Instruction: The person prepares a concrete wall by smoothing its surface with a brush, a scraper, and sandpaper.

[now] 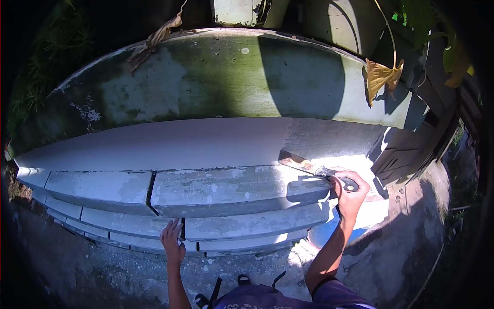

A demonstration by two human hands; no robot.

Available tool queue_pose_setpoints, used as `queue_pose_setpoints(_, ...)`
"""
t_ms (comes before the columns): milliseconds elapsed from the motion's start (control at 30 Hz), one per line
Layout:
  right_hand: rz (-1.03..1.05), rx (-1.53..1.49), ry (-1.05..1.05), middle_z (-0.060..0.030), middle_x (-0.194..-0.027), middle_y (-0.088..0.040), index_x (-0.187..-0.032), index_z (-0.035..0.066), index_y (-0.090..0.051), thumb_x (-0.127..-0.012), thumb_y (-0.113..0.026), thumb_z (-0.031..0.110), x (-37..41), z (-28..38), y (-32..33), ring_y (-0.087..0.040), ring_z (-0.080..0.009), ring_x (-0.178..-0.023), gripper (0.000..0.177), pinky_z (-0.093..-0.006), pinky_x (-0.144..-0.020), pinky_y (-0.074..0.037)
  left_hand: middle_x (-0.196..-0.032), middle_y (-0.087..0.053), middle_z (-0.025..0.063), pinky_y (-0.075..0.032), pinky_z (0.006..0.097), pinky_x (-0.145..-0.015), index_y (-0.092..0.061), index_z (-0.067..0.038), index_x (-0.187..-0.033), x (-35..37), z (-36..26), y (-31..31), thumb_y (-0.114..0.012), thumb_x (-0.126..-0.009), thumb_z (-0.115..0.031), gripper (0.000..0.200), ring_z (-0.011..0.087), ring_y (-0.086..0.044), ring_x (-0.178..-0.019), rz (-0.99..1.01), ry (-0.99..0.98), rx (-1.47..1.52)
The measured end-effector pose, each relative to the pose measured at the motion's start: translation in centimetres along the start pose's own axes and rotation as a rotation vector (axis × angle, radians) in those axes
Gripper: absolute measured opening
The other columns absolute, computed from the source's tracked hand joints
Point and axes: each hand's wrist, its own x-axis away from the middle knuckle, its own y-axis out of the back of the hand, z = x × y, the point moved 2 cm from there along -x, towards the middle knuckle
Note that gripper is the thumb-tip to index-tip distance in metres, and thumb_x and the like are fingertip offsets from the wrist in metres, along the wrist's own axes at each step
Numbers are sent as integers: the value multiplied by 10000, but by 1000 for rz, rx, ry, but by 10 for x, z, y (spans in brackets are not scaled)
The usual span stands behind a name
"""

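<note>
My right hand [352, 191] is wrapped round the dark handle of a scraper [303, 164]. The scraper's wide, stained blade lies over the back of the top ledge, at the foot of the pale wall [206, 141]. My left hand [173, 239] is at the edge of the lower blocks, beside a dark vertical gap, its fingers bent; whether it holds anything is too small to tell. The top ledge [221, 189] is made of pale, patchy blocks with a dark joint between them.
A green-stained curved slab [216, 77] overhangs the wall. Dry leaves [383, 77] hang at its right. A blue and white container [329, 232] stands behind my right forearm. Rough concrete ground [411, 247] lies below and to the right.
</note>
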Motion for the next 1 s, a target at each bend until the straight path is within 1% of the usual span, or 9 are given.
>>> queue_pose_setpoints(133, 16, -101, -69, -173, -983, -744, -898, -50, -716, -758, -759, -97, 6, 14, 13, -694, -173, -867, 154, -292, -784, -554, -1504, -489, 64, -198, 473, -1165, -577, -104, -1309, -1, -1, 2, -533, -552, 53, 775, 310, -370, -1426, 34, 23, -1)
queue_pose_setpoints(167, -39, -117, 54, -182, -989, -741, -895, -49, -712, -762, -752, -101, 5, 18, 19, -693, -178, -880, 148, -305, -804, -560, -1505, -488, 62, -197, 473, -1165, -577, -105, -1309, -1, -1, 3, -533, -552, 53, 775, 310, -369, -1426, 37, 25, 6)
queue_pose_setpoints(433, 3, -3, 14, -156, -996, -747, -877, -41, -702, -746, -786, -78, 10, 25, 7, -677, -156, -875, 160, -275, -775, -531, -1508, -486, 64, -195, 474, -1167, -577, -111, -1310, 0, 5, 4, -527, -554, 56, 776, 310, -363, -1433, 45, 9, 38)
queue_pose_setpoints(567, -107, -57, 4, -152, -990, -747, -873, -26, -706, -754, -799, -52, 10, 22, 15, -685, -166, -906, 153, -279, -810, -524, -1508, -485, 80, -178, 475, -1171, -566, -108, -1317, -1, 3, 4, -513, -549, 55, 787, 321, -355, -1439, 55, 13, 60)
queue_pose_setpoints(633, -102, 1, -47, -76, -886, -724, -854, -19, -705, -741, -829, -24, 8, 16, -4, -649, -130, -835, 168, -261, -770, -502, -1514, -480, 80, -179, 478, -1170, -561, -110, -1325, 1, 6, 3, -517, -548, 60, 797, 326, -350, -1442, 47, -12, 50)
queue_pose_setpoints(800, -179, -22, -68, -43, -840, -681, -899, -9, -685, -786, -818, -7, 40, 23, 7, -607, -78, -741, 175, -214, -648, -479, -1547, -436, 60, -187, 482, -1177, -551, -128, -1345, 1, 9, 8, -548, -556, 103, 822, 311, -325, -1457, 105, -20, 46)
queue_pose_setpoints(900, -433, -639, -179, -47, -899, -683, -1111, 7, -624, -915, -728, 71, 95, 12, 19, -614, -88, -677, 231, -182, -577, -498, -1565, -407, 52, -186, 498, -1181, -539, -142, -1360, 1, 10, 11, -580, -567, 125, 837, 303, -309, -1465, 149, -9, 41)
queue_pose_setpoints(967, -778, -861, -365, -58, -947, -683, -1154, 25, -611, -956, -681, 109, 143, -1, 16, -623, -96, -675, 226, -206, -607, -560, -1568, -400, 52, -184, 505, -1181, -532, -141, -1369, 3, 12, 8, -588, -570, 122, 843, 301, -304, -1468, 155, -23, 34)
queue_pose_setpoints(1000, -762, -937, -387, -74, -1013, -683, -1178, 28, -613, -979, -652, 156, 175, -12, 16, -651, -107, -729, 240, -224, -673, -598, -1570, -397, 54, -183, 507, -1180, -527, -138, -1374, 4, 13, 10, -588, -571, 121, 846, 302, -303, -1469, 161, -36, 28)
